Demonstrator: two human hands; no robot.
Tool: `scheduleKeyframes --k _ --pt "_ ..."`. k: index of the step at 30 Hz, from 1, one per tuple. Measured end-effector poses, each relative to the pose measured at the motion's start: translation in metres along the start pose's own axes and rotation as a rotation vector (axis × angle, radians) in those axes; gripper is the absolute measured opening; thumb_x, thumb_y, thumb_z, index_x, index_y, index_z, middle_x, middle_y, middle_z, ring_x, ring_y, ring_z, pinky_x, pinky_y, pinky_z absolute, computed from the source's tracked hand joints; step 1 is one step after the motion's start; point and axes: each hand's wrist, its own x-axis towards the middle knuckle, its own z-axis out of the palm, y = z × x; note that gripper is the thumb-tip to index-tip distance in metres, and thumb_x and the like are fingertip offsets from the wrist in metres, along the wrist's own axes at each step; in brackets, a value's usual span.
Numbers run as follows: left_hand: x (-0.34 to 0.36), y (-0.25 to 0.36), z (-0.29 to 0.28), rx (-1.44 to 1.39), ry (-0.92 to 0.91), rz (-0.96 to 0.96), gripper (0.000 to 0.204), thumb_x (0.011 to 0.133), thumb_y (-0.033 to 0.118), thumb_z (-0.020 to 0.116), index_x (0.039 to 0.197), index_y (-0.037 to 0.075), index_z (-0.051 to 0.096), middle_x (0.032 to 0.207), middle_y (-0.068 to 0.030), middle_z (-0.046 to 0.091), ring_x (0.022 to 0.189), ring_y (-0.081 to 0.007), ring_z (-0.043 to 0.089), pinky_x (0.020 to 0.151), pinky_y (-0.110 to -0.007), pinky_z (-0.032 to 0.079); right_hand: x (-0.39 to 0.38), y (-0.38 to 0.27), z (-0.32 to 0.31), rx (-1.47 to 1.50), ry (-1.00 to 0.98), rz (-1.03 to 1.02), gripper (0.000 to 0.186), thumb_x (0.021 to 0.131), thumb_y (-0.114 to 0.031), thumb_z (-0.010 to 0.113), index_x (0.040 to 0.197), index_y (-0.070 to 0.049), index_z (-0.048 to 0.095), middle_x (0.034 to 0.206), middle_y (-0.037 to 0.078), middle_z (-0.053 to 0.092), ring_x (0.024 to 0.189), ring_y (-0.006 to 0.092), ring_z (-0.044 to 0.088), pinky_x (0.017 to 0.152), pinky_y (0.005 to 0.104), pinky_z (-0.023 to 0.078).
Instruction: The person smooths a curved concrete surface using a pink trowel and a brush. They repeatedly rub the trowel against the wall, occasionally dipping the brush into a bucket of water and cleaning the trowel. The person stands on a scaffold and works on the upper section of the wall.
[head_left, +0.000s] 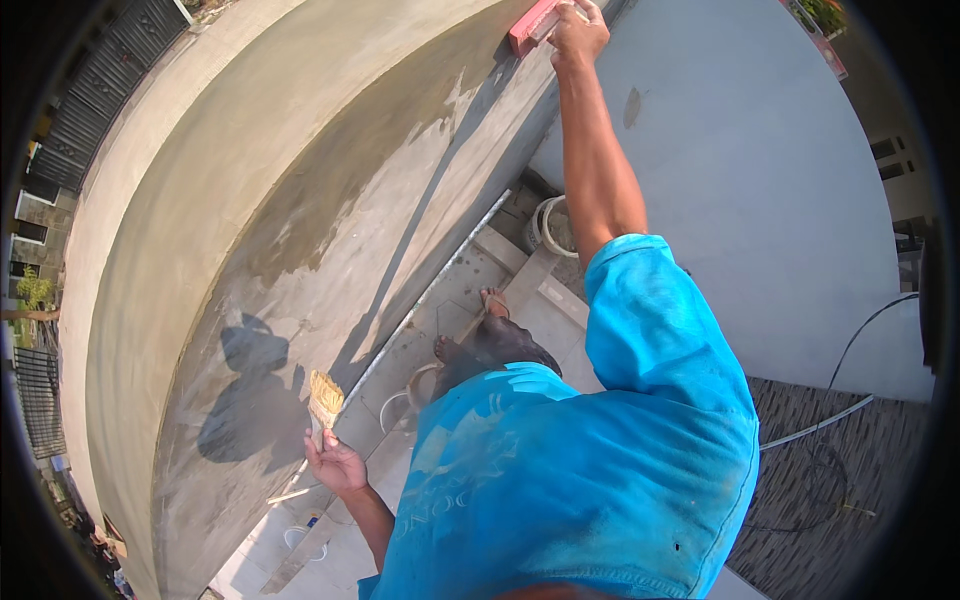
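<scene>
Gripping a pink float (532,30) at the plastered wall (375,205), up at top of view, we've our R hand (580,38) clamped on it; can't tell if it's touching the surface. Lower in view, our L hand (337,465) is wrapped round a brush (325,397) w/ its bristles up. Mid-wall we see a darker patch (300,235); a white bucket (538,228) stands nr our feet (494,303).

Lies outdoors in bright sunlight. Has a pale grey wall (740,180) on the right, light floor tiles (445,290) near the middle, and dark streaked tiling (870,460) at lower right. Shows a dark metal gate (110,85) at upper left and a building (882,105) with small windows (890,171) at far right.
</scene>
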Motion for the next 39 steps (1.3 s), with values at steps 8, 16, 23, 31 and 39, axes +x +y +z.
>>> scheduleKeyframes --k 8,16,23,31,39 --pt "0.004 -0.006 0.023 0.027 -0.021 -0.028 0.030 0.104 0.020 0.055 0.128 0.004 0.053 0.112 -0.0259 0.068 0.095 -0.0282 0.072 0.080 -0.034 0.065 -0.339 -0.087 0.056 -0.128 -0.692 -0.857 0.031 0.077 -0.010 0.081 0.105 -0.021 0.075 0.104 0.012 0.058 0.091 0.0245 0.066 0.073 0.0367 0.058" --pt "0.002 -0.010 0.010 -0.029 0.068 0.011 0.026 0.104 0.019 0.054 0.126 0.005 0.055 0.104 -0.0223 0.070 0.096 -0.0284 0.072 0.085 -0.034 0.064 0.055 0.019 -0.023 -0.115 0.001 -0.140 0.029 0.089 -0.007 0.069 0.118 -0.006 0.068 0.107 0.012 0.062 0.090 0.0183 0.065 0.068 0.0309 0.055" --pt "0.018 -0.017 0.007 0.108 -0.078 -0.029 0.027 0.103 0.018 0.055 0.126 0.004 0.056 0.109 -0.0224 0.070 0.096 -0.0291 0.072 0.087 -0.033 0.064 -0.313 -0.037 0.038 -0.056 -0.614 -0.391 0.038 0.071 -0.004 0.080 0.108 -0.011 0.072 0.110 0.013 0.056 0.093 0.0271 0.064 0.078 0.0371 0.055" --pt "0.017 -0.027 0.017 0.014 0.013 0.020 0.024 0.104 0.018 0.054 0.122 0.002 0.060 0.112 -0.0216 0.070 0.095 -0.0296 0.073 0.085 -0.032 0.064 -0.087 -0.001 -0.006 -0.067 0.022 -0.100 0.034 0.093 -0.003 0.066 0.124 0.003 0.053 0.107 0.005 0.060 0.083 0.0084 0.057 0.072 0.0215 0.048" --pt "0.021 -0.047 0.031 0.038 0.047 0.032 0.028 0.103 0.018 0.056 0.126 0.002 0.056 0.109 -0.0201 0.069 0.098 -0.0265 0.070 0.088 -0.030 0.063 -0.217 -0.051 0.063 -0.140 -0.178 -0.539 0.035 0.082 -0.002 0.072 0.116 -0.006 0.066 0.107 0.012 0.056 0.094 0.0223 0.060 0.075 0.0369 0.052"
